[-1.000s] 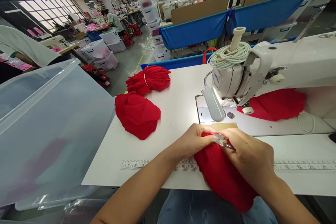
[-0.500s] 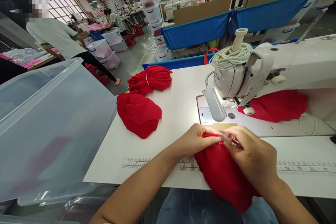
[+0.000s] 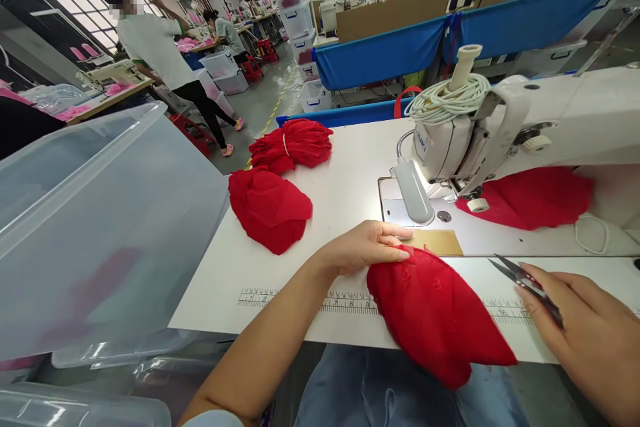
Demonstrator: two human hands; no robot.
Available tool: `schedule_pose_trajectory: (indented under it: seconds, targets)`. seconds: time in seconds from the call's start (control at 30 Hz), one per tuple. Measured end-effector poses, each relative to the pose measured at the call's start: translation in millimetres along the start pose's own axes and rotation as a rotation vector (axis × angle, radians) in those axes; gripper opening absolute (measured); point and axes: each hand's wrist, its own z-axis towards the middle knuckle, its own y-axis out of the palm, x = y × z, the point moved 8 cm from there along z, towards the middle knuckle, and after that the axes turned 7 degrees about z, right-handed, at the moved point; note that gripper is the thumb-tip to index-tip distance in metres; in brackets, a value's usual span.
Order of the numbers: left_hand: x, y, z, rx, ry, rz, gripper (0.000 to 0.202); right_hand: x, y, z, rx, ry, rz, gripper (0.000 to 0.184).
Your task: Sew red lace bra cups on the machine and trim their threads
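Note:
A red fabric piece (image 3: pixel 435 307) with small embroidered marks hangs over the front edge of the sewing table (image 3: pixel 340 207). My left hand (image 3: pixel 367 247) pinches its upper left edge between thumb and fingers. Off to the right, my right hand (image 3: pixel 575 327) grips a pair of thread snips (image 3: pixel 530 283), blades pointing left and apart from the cloth. Behind the hands stands a white sewing machine (image 3: pixel 445 140) with a grey lamp (image 3: pixel 414 193) by its needle area. Another red piece (image 3: pixel 537 197) lies under the machine arm.
At the table's left lie a loose red fabric stack (image 3: pixel 270 210) and a tied red bundle (image 3: pixel 295 145). A large translucent bin (image 3: pixel 115 233) stands against the left side. A printed ruler (image 3: pixel 345 303) runs along the front edge. A person (image 3: pixel 155 47) stands beyond the bin.
My right hand with the snips has moved away from the cloth to the right. The red piece now lies more spread out, its embroidery showing. The person at left has shifted rightward.

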Motion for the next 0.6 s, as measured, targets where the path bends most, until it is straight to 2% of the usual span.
schedule_pose_trajectory:
  seconds: [0.1, 0.17, 0.23, 0.3, 0.37, 0.4, 0.47, 0.53, 0.6]
  targets:
    - [-2.3, -1.1, 1.4, 0.019, 0.003, 0.032, 0.058, -21.7, -10.9, 1.8, 0.077, -0.095, -0.031, 0.044]
    - [-3.7, -4.6, 3.6, 0.055, 0.025, 0.061, 0.053, -41.6, -16.1, 3.8, 0.098, -0.146, 0.155, 0.035]
    - [-2.9, -6.5, 5.0, 0.077, 0.058, 0.116, 0.049, -65.8, -9.3, 7.1, 0.014, -0.234, 0.338, 0.029]
    - [2.3, -0.5, 4.5, 0.018, 0.105, 0.188, 0.047, -79.8, 3.2, 15.4, -0.047, -0.224, 0.437, 0.026]
    - [12.0, 12.4, -0.4, -0.108, 0.165, 0.274, 0.045, -87.7, 14.1, 27.8, -0.025, -0.199, 0.436, 0.031]
    - [18.0, 18.6, -5.4, -0.167, 0.196, 0.323, 0.043, -93.8, 20.4, 33.3, -0.039, -0.229, 0.422, 0.035]
    - [29.9, 23.2, -20.6, -0.221, 0.243, 0.411, 0.036, -109.6, 34.4, 35.9, -0.165, -0.373, 0.398, 0.044]
    - [38.2, 15.7, -43.2, -0.193, 0.251, 0.450, 0.031, -118.8, 39.5, 21.0, -0.303, -0.543, 0.376, 0.047]
    - [39.3, -0.5, -72.2, -0.121, 0.211, 0.401, 0.030, -110.1, 30.1, -6.6, -0.344, -0.614, 0.375, 0.043]
